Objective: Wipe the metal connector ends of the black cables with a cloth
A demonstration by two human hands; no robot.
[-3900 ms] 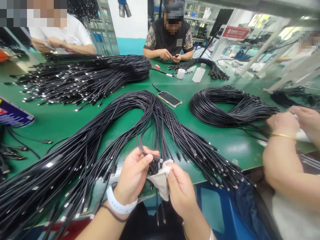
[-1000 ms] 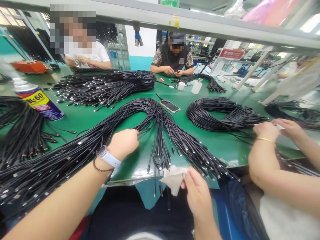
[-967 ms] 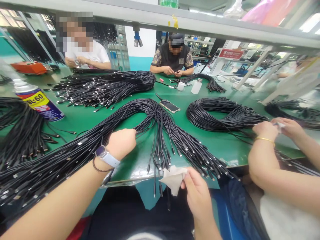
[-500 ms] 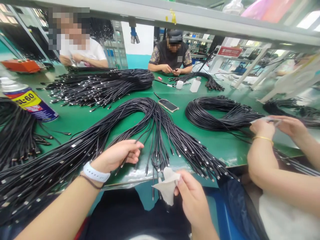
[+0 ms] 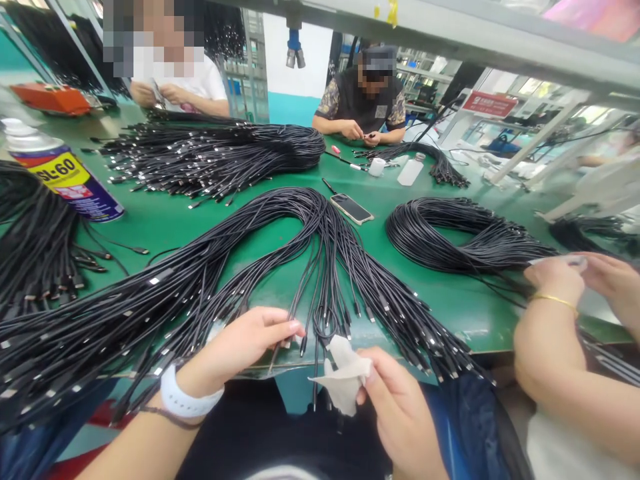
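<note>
A large bundle of black cables (image 5: 295, 200) arches over the green table, its connector ends fanned out toward me. Near the table's front edge, my left hand (image 5: 255, 337), with a pale watch band at the wrist, has its thumb and fingers closed on a black cable near its end. My right hand (image 5: 395, 400), lower and to the right, pinches a crumpled off-white cloth (image 5: 343, 377). The cloth hangs just beneath a small loop of cable (image 5: 325, 325). A gap separates my two hands.
A spray can (image 5: 75, 180) stands at the left. Further back lie a cable pile (image 5: 215, 153), a phone (image 5: 353, 208) and a small bottle (image 5: 411, 170). A coiled bundle (image 5: 430, 233) sits right, beside a co-worker's hands (image 5: 560, 280). Two people work across the table (image 5: 175, 230).
The view has shifted slightly. My left hand has moved down and right along the cables, closer to the cloth. My right hand still grips the cloth.
</note>
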